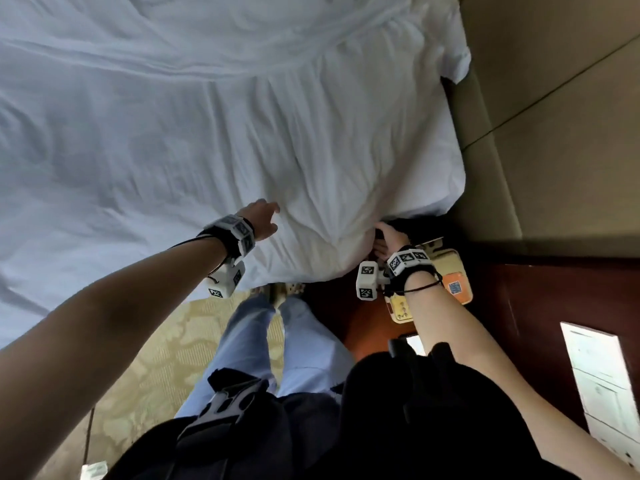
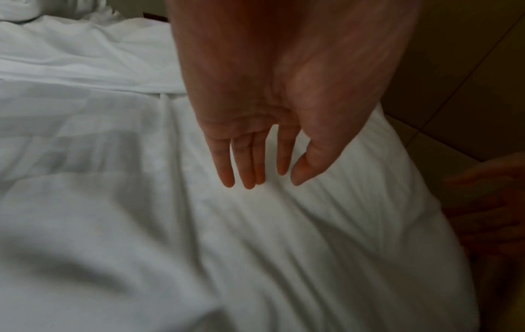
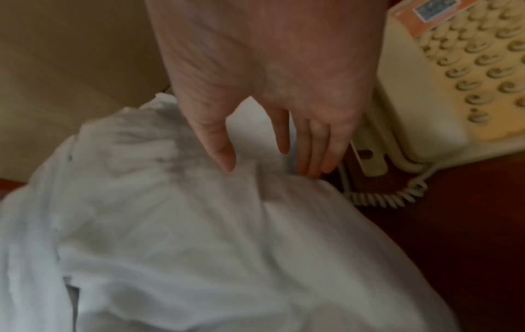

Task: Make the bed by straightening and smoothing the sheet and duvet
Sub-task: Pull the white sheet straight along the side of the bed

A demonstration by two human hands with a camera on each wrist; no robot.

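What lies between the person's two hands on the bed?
Only a rumpled bulge of the white duvet separates the left hand and right hand; the head view shows it.

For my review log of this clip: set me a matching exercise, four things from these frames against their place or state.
Things:
1. left hand
2. right hand
3. telephone
4. duvet

Places or states:
A. cream, on the dark wooden nightstand beside the bed
B. white and creased, spread over the bed
C. fingers straight, on top of the bedding
D. at the corner edge of the bedding, next to the nightstand

Pairs: 1-C, 2-D, 3-A, 4-B
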